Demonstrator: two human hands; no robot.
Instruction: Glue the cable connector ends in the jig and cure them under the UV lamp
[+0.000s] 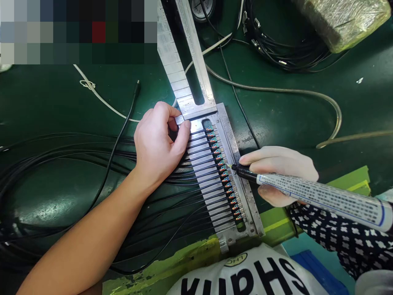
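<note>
A slotted metal fixture lies on the green table, its hinged cover swung up. Black cables run side by side across the grooves, and their stripped ends show coloured wires at small connectors in a row. My bare left hand is closed at the fixture's upper left edge, thumb on top, other fingers curled and partly hidden. In a white glove, my right hand grips a marker-like pen with a printed white barrel and black collar. Its pale yellowish tip is at the connectors near mid-row.
Loose black cables spread to the left. At the upper right are a coiled black cable bundle and a plastic-wrapped block. A clear tube curves across the right side. Yellow-green tape runs along the near edge.
</note>
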